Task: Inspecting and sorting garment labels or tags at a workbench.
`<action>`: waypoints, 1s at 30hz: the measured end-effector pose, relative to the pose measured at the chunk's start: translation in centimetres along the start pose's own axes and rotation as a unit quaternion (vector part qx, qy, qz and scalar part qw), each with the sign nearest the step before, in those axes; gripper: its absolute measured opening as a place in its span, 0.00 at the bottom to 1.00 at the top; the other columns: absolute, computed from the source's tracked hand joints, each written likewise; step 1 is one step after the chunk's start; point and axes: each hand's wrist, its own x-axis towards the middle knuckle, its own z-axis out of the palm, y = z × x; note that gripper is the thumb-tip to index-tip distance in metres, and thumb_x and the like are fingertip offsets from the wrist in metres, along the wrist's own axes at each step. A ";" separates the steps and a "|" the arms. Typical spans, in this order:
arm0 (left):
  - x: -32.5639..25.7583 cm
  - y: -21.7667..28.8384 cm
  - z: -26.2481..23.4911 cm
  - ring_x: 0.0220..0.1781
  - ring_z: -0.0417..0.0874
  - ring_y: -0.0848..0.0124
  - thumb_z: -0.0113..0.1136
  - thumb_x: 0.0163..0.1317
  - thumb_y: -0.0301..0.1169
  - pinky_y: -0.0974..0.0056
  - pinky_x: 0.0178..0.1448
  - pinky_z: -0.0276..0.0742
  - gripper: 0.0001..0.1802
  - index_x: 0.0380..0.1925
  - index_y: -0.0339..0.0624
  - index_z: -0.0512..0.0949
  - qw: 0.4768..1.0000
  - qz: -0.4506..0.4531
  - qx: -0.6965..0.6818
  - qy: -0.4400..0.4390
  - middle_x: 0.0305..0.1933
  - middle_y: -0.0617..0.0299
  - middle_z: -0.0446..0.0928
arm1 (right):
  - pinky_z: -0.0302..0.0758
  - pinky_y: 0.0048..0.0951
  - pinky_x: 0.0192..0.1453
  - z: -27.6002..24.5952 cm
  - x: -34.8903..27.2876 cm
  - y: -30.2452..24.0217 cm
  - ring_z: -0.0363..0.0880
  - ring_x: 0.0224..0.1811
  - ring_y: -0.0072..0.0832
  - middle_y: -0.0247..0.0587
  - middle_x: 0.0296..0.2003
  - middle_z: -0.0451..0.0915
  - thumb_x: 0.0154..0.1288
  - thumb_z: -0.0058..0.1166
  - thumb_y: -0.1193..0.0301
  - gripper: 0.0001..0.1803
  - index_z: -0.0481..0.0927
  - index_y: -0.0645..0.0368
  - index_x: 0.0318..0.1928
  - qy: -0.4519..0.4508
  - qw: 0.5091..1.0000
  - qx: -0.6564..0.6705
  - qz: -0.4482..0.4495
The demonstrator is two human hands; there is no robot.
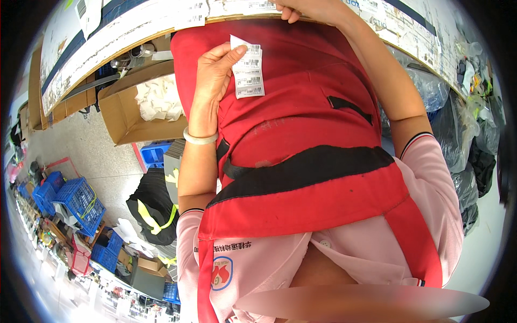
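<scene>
Upper centre, your left hand [216, 65] is pinching a rectangular paper strip [249, 76]; the top edge is cropping your right hand [295, 9], grip unclear.

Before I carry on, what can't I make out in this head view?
All in the head view:
- Right hand: partly cut off by the upper edge, so I can't tell whether it holds anything.
- Left hand: some fingertips hidden behind the strip of barcode labels.
- Print on that strip: too small to read reliably.
- Cardboard box: right end hidden by the red apron and left forearm.
</scene>
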 end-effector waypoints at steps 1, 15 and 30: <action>0.0 -0.1 -0.1 0.34 0.83 0.74 0.62 0.60 0.23 0.71 0.39 0.80 0.08 0.38 0.31 0.81 1.000 0.001 -0.003 -0.002 0.35 0.57 0.83 | 0.79 0.24 0.24 0.0 0.0 0.1 0.79 0.20 0.26 0.43 0.22 0.78 0.65 0.48 0.75 0.09 0.76 0.70 0.31 0.000 1.000 0.000 0.000; 0.1 0.1 -0.1 0.34 0.83 0.73 0.62 0.60 0.23 0.71 0.39 0.81 0.08 0.38 0.30 0.81 1.000 -0.004 0.003 0.002 0.35 0.55 0.83 | 0.76 0.26 0.23 1.1 -0.4 -0.6 0.78 0.19 0.26 0.42 0.20 0.76 0.64 0.48 0.76 0.09 0.74 0.68 0.27 0.039 0.997 -0.052 -0.031; 0.3 -0.2 -0.2 0.34 0.83 0.73 0.59 0.62 0.21 0.70 0.39 0.80 0.07 0.40 0.31 0.80 1.000 0.003 0.005 0.021 0.36 0.56 0.83 | 0.71 0.23 0.24 -11.6 -6.4 8.1 0.72 0.20 0.18 0.33 0.19 0.75 0.62 0.56 0.71 0.08 0.77 0.61 0.28 0.262 0.962 -0.079 0.005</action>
